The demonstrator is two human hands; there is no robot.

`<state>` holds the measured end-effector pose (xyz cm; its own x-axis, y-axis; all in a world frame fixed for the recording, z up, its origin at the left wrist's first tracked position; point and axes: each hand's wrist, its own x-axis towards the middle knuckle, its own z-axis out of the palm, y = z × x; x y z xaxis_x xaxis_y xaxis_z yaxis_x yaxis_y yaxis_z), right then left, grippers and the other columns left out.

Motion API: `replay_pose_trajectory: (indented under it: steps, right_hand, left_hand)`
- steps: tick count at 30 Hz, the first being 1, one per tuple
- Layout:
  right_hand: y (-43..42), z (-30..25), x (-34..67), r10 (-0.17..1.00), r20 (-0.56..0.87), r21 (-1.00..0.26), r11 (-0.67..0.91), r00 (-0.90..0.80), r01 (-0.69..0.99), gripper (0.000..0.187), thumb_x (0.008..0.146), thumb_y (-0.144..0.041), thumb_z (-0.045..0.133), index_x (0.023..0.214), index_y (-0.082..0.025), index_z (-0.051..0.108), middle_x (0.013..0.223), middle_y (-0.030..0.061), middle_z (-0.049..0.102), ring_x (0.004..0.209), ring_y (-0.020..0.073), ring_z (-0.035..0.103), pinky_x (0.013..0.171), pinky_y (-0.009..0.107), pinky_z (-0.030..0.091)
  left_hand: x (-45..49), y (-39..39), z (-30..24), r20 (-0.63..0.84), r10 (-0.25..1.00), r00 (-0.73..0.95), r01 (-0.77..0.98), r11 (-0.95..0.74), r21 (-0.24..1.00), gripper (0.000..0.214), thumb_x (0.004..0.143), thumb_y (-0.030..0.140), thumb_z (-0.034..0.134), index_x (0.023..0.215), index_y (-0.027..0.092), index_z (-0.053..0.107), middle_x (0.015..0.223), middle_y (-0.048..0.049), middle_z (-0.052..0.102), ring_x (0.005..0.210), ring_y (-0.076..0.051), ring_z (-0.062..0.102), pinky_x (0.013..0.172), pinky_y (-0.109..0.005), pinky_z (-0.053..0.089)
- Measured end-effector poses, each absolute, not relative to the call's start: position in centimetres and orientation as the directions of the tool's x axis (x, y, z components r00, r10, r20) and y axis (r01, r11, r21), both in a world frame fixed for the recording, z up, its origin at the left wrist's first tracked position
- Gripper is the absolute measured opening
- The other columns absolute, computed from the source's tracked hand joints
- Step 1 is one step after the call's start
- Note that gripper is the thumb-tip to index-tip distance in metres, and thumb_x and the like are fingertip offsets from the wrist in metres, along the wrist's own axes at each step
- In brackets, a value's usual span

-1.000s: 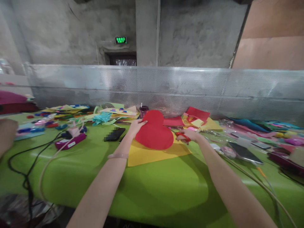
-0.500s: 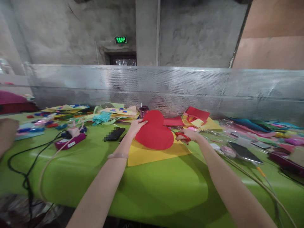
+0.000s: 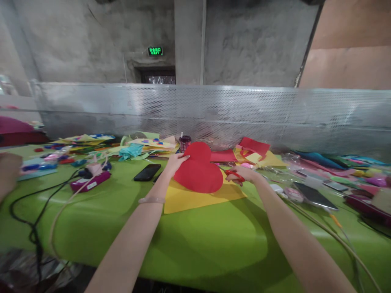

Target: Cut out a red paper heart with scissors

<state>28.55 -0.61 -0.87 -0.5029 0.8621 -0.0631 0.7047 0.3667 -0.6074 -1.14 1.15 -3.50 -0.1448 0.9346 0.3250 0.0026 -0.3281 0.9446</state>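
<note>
A red paper heart is held up over a yellow sheet on the green table. My left hand pinches the heart's left edge, fingers closed on it. My right hand is closed on red-handled scissors at the heart's right edge. The blades are hidden behind the paper.
A black phone lies left of the heart. Black and beige cables trail from a magenta device. Piles of coloured paper line the far edge under a perforated metal panel. Another person's arm shows at far left.
</note>
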Motion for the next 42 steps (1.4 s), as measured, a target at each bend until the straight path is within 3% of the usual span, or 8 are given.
replay_pose_trajectory:
  steps: [19,26,42]
  right_hand:
    - [-0.52,-0.87,28.56,0.866,-0.06,-0.595,0.368,-0.496,0.715,0.021,0.066,-0.036,0.062,0.062,-0.016,0.056,0.043,-0.0049,0.046,0.037,0.0079,0.043,0.038,0.021,0.037]
    - [-0.91,-0.61,28.44,0.854,-0.068,-0.644,0.357,-0.516,0.676,0.03,0.066,-0.041,0.063,0.053,-0.018,0.048,0.038,-0.0054,0.043,0.037,0.0084,0.043,0.039,0.021,0.037]
    - [-0.47,-0.98,28.57,0.856,-0.077,-0.648,0.347,-0.511,0.679,0.026,0.065,-0.04,0.064,0.061,-0.017,0.054,0.041,-0.0057,0.045,0.038,0.0085,0.044,0.039,0.021,0.037]
  left_hand:
    - [-1.21,0.99,-3.45,0.32,0.935,-0.152,0.043,-0.318,0.947,0.026,0.063,0.035,0.074,0.081,0.015,0.072,0.073,-0.0061,0.073,0.071,-0.024,0.067,0.069,-0.034,0.053]
    - [-1.31,1.22,-3.7,0.324,0.936,-0.139,0.042,-0.321,0.946,0.028,0.063,0.037,0.074,0.081,0.015,0.071,0.074,-0.0068,0.073,0.07,-0.023,0.067,0.068,-0.033,0.053]
    - [-1.24,1.08,-3.58,0.314,0.937,-0.153,0.051,-0.31,0.95,0.026,0.064,0.035,0.073,0.082,0.015,0.072,0.073,-0.0062,0.073,0.07,-0.023,0.067,0.068,-0.034,0.053]
